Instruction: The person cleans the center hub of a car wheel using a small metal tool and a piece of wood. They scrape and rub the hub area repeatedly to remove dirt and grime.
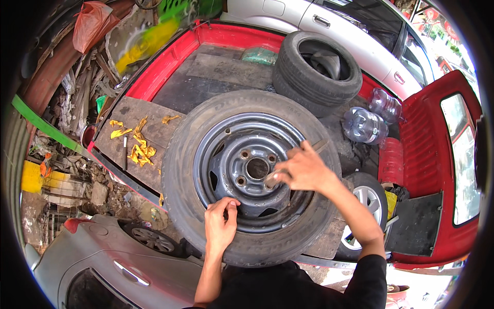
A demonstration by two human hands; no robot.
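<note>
While a wheel (250,175) lies flat on the red truck bed (170,62), seen from above, a person leans over it with both bare hands. Its worn tyre (180,165) surrounds a dark grey steel rim (226,139) with four lug holes around a centre hole (257,168).

The left hand (220,226) rests on the near edge of the rim, fingers (226,205) curled together and hooked over the lip. The right hand (304,170) reaches across the rim's right side, fingers closed around a small metal tool (271,180) whose tip points towards the hub; what kind of tool it is cannot be told.

A wooden board (139,116) beside the wheel carries scattered yellow scraps (138,147) and a thin dark stick. A second tyre (316,69) lies further back on the bed, and two clear plastic bottles (373,116) sit to the right. Silver cars stand at the top and lower left.

To work well here, the left hand would likely need to keep the rim from shifting while the right guides the tool with a short, controlled grip, keeping fingers away from the rim's sharp edge.
</note>
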